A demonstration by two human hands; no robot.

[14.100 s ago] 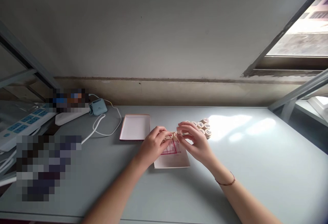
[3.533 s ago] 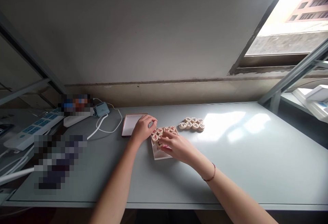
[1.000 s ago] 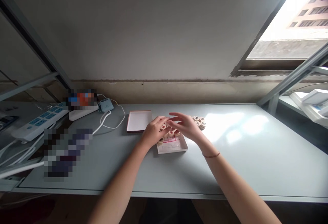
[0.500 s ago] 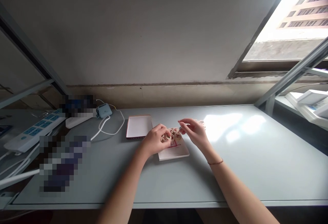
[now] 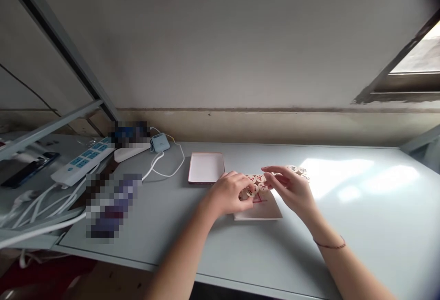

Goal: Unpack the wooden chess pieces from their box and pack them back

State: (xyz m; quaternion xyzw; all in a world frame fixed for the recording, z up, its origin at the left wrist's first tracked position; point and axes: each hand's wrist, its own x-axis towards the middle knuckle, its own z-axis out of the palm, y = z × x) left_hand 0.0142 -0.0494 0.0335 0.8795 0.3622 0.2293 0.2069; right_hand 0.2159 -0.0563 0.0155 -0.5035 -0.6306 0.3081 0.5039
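Note:
My left hand (image 5: 232,193) is closed on a round wooden Chinese chess piece (image 5: 252,191), which it tilts between thumb and fingers over a shallow white box tray (image 5: 264,212). Several more Chinese chess pieces (image 5: 259,178) with red characters lie side by side along the far part of the tray. Above the tray's right side is my right hand (image 5: 292,188), its thumb and fingers curled close together. What they hold, if anything, is hidden. Just beyond that hand, more pieces (image 5: 292,169) rest on the table.
An open shallow box lid (image 5: 206,167) lies behind my left hand. To the left are a white power strip (image 5: 84,160), a light blue charger (image 5: 160,143) and white cables (image 5: 172,174). Sunlight falls on the grey table (image 5: 360,217) at the right; a wall (image 5: 223,52) stands behind.
The view has swung left, so everything appears further right. Both hands stay at the tray; my left hand still holds a piece, and my right hand has shifted slightly over the pieces.

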